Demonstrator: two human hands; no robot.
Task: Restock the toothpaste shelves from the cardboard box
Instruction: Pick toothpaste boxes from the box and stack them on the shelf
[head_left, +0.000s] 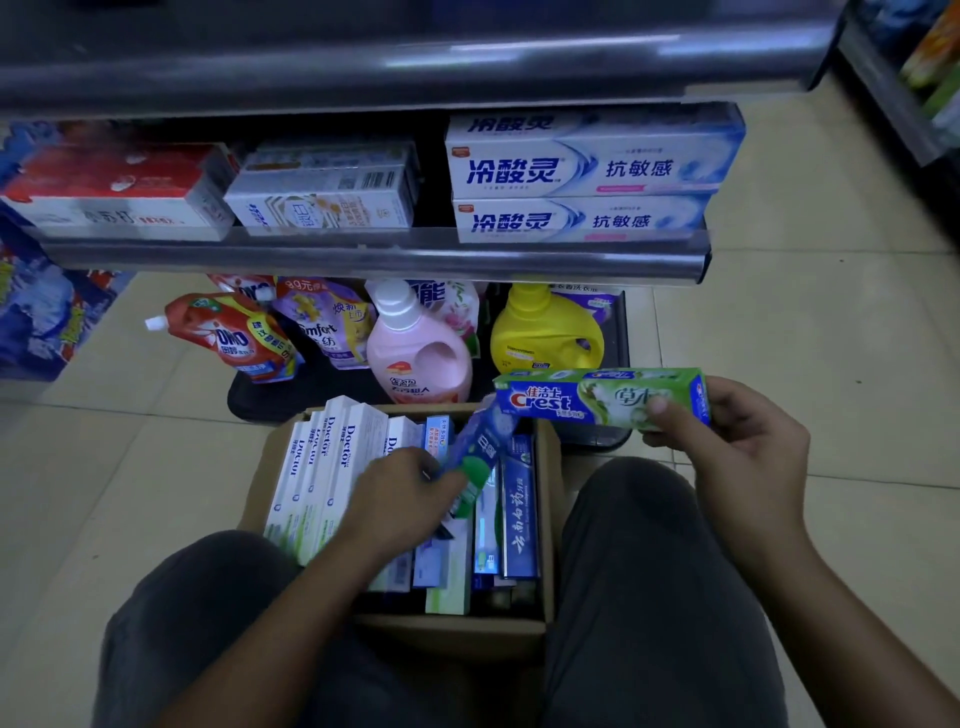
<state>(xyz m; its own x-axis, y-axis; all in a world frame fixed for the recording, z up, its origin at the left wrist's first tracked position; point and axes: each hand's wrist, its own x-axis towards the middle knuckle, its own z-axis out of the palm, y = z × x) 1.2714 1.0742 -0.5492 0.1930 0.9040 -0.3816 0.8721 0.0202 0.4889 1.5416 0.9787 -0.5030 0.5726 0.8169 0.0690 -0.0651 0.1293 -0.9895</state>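
Above the cardboard box (549, 470), the left hand (400, 501) is gripping a tilted blue-green carton (477, 452), fingers curled round it. Beyond the box's right edge, the right hand (737, 447) is clasping the Crest carton (582, 399) by its end. I'd be lifting the tilted one straight up, clearing the box's rim.

I saw a floor (831, 322) of pale beige tiles under dim, bluish light. A grey metal shelf rail (363, 257) caught a soft glare. Below it a black base tray (270, 397) carried a pink detergent bottle (415, 353) beside a yellow detergent bottle (545, 332), with refill pouches (234, 338) to their left. A second rack (893, 88) stood at upper right.
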